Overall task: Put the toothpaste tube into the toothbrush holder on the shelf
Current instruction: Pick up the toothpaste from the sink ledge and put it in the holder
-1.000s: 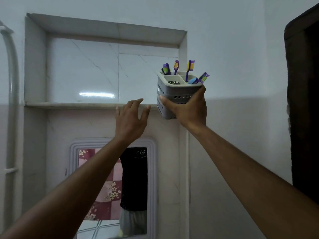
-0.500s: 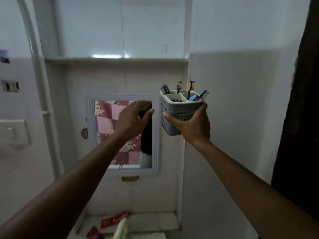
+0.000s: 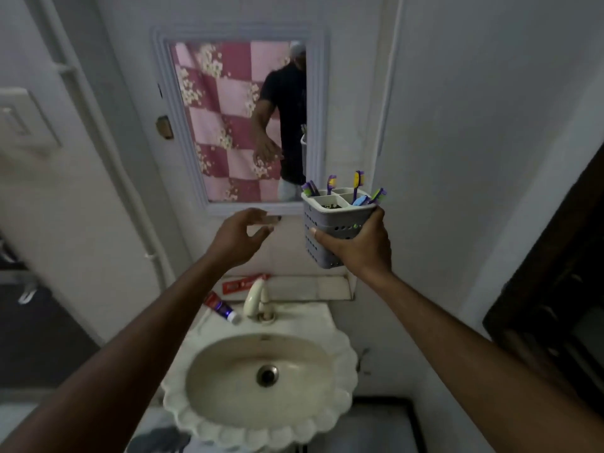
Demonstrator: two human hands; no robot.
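We've got the toothbrush holder gripped in our right hand, upright, above the sink. Left hand hangs empty, fingers loosely spread. Toothpaste tube lies on the sink ledge below & slightly left of the left hand (nearer hand, so it grabs), cap pointing toward the tap, long axis diagonal.
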